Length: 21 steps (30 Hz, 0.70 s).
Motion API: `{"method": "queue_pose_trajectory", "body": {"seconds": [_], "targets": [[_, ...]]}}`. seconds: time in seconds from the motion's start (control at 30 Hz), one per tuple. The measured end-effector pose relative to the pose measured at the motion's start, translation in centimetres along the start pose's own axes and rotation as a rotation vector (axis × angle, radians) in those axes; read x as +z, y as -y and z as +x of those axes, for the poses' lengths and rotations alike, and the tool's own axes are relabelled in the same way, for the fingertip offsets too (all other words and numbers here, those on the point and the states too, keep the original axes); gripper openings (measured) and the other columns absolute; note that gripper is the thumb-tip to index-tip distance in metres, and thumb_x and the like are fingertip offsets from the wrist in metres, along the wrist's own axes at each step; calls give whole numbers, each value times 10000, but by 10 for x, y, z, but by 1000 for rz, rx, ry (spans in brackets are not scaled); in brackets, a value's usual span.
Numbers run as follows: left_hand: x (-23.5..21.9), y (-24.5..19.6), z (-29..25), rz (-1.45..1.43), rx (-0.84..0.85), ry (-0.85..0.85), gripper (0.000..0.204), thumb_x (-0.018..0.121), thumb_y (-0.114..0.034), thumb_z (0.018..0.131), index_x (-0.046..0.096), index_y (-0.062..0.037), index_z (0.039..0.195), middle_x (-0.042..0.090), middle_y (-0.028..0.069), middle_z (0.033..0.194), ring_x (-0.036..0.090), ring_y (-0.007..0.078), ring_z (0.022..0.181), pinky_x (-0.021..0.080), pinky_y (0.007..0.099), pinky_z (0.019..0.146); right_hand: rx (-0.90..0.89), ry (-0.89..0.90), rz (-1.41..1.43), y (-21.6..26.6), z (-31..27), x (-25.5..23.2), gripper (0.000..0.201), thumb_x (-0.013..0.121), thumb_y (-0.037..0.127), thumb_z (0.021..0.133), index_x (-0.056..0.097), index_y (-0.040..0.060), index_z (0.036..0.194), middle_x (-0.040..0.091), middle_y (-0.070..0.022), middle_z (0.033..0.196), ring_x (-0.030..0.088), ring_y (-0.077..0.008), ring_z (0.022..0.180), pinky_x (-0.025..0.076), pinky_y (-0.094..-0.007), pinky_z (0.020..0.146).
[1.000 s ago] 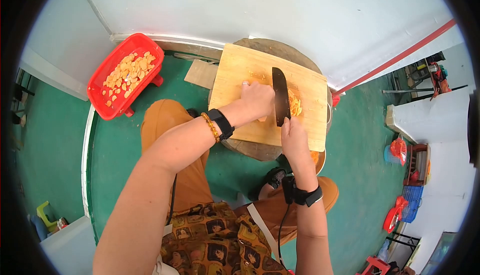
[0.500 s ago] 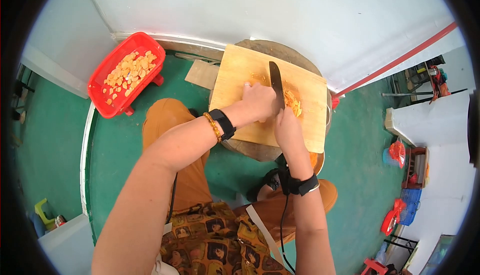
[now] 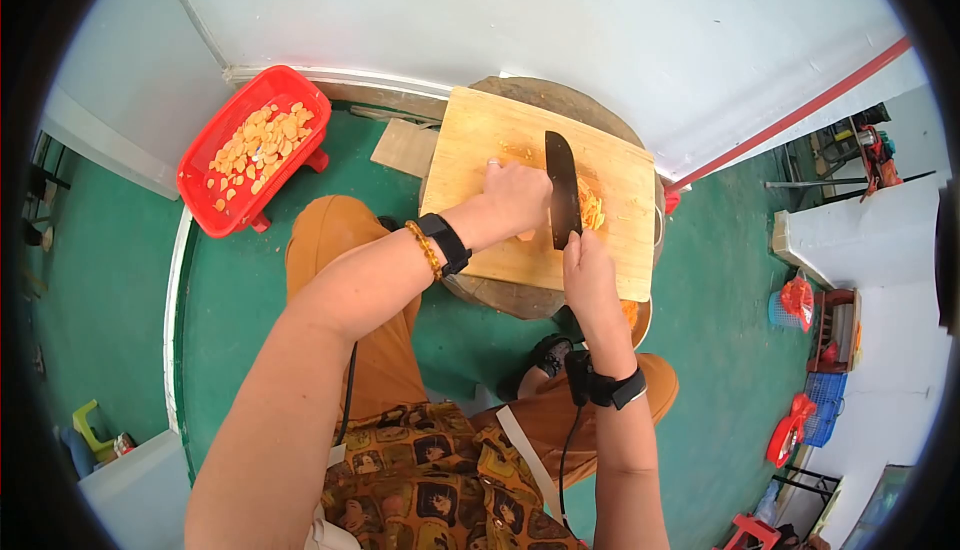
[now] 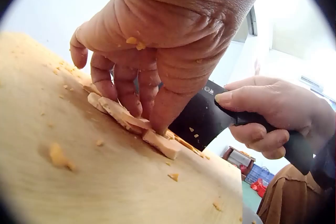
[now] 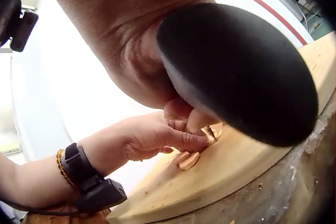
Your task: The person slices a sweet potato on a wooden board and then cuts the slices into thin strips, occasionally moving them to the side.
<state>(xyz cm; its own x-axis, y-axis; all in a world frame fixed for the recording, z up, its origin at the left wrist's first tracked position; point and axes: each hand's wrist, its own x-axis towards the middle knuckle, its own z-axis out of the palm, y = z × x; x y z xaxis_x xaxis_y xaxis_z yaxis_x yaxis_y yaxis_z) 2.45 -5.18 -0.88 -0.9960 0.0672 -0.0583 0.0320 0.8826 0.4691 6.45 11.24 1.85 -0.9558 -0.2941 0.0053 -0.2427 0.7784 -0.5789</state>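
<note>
On the wooden board (image 3: 470, 150), my left hand (image 3: 515, 200) bends its fingers down onto pale orange slices (image 4: 123, 115), pressing them in the left wrist view. My right hand (image 3: 590, 270) grips the black handle (image 4: 296, 150) of a dark, broad-bladed knife (image 3: 563, 185). The blade stands right beside the left fingertips. Orange shreds (image 3: 592, 208) lie on the blade's right side. In the right wrist view the handle's end (image 5: 239, 74) covers much of the board, and the left hand (image 5: 152, 137) holds the slices (image 5: 189, 161) behind it.
A red basin (image 3: 190, 175) with many orange slices stands on the green floor at the left. Under the board is a round wooden block (image 3: 510, 298). A bowl with orange pieces (image 3: 640, 320) sits by the board's lower right corner. The wall rises just beyond.
The knife and right hand shifted left and tilted half a second ago, and are now back slightly to the right. The left hand stays nearly in place.
</note>
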Motion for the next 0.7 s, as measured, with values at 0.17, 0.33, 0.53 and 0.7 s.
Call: {"method": "queue_pose_trajectory", "body": {"seconds": [0.17,0.33,0.53,0.7], "targets": [[5,2,-1,7,19,-31,84,712,-229,695,695,-148,711,672,48,748,622,263,797,346,431,735,-25,8,-52,-2,1,6,232,457,186,951,492,-30,875,580,-309,751,562,-497,741,440,-542,645],[14,-1,3,-7,12,-68,67,709,-210,687,687,-147,684,672,53,743,619,262,810,347,437,732,30,39,-137,5,10,14,229,443,194,954,486,-28,917,597,-313,771,584,-488,766,458,-548,677],[4,0,-2,18,28,-21,40,704,-181,674,687,-145,670,674,51,745,619,251,815,337,423,728,76,31,36,-6,38,22,250,450,202,955,489,-32,875,584,-306,771,578,-477,755,455,-517,649],[1,3,-4,-81,29,5,24,688,-168,682,700,-152,694,673,43,748,612,256,813,335,412,734,142,16,164,-12,23,10,256,453,191,957,483,-36,843,559,-307,756,563,-474,739,434,-499,620]]}}
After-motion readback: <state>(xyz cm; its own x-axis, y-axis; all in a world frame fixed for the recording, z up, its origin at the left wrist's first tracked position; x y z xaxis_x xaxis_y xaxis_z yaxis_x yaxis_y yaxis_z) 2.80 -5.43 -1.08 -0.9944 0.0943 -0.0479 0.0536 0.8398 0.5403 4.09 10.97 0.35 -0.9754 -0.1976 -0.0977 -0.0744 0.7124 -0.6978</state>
